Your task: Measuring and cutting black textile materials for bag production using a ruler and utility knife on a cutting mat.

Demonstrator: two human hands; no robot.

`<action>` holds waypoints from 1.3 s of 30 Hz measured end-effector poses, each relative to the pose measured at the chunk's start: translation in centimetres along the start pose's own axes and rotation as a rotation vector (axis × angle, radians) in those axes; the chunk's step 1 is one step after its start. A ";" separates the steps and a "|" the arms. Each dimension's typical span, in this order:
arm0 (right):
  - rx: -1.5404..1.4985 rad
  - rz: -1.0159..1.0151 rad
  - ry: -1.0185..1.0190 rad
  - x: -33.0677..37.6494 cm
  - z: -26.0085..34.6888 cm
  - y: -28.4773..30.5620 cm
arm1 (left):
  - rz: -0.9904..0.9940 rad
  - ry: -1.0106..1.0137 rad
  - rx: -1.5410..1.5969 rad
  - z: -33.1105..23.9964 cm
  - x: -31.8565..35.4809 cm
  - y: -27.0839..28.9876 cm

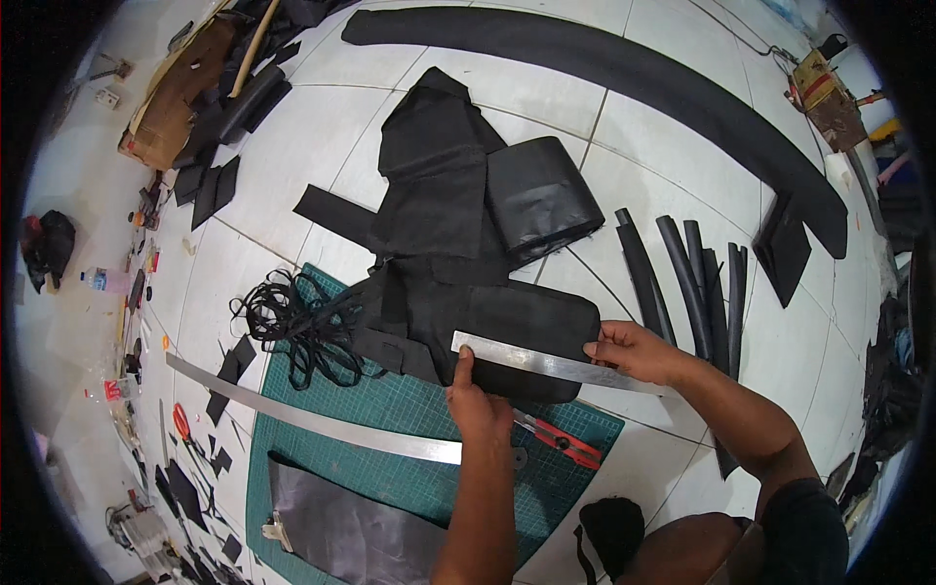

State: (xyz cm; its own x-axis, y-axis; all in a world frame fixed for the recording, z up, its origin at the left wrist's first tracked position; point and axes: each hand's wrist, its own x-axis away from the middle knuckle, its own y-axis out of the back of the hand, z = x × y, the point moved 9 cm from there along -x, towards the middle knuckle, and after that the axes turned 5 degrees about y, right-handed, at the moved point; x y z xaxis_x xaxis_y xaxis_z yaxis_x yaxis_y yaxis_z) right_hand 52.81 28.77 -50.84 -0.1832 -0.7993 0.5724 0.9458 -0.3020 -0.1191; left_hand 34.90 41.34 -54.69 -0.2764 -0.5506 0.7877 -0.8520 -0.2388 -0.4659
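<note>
A short steel ruler (546,364) lies across a folded black fabric piece (526,314). My left hand (478,405) is closed on the ruler's left end, thumb on top and fingers hidden beneath the fabric. At the fabric's right edge, my right hand (634,351) pinches with thumb and fingertips, over the ruler; how much of the ruler it grips is hard to see. A green cutting mat (414,405) lies underneath. On it, beside my left wrist, rests a red utility knife (567,445). A long metal ruler (331,419) runs leftward from my left forearm.
A tangle of black cord (292,322) lies at the mat's upper left. Black tubes (692,283) sit to the right. A long black strip (604,63) curves along the far floor. Scraps and orange-handled scissors (181,421) lie left. A clipped dark sheet (361,526) is nearest.
</note>
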 end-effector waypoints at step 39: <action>0.046 0.002 -0.072 -0.1 -0.2 0.2 | 0.080 0.009 -0.115 0.0 -0.3 -0.2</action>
State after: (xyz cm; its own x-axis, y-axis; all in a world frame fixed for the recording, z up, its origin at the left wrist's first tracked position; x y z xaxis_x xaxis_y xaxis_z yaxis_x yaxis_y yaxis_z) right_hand 52.97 28.70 -51.15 -0.1632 -0.7599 0.6292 0.9577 -0.2752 -0.0840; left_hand 35.18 41.57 -54.81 -0.3492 -0.5568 0.7537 -0.8724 -0.1004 -0.4784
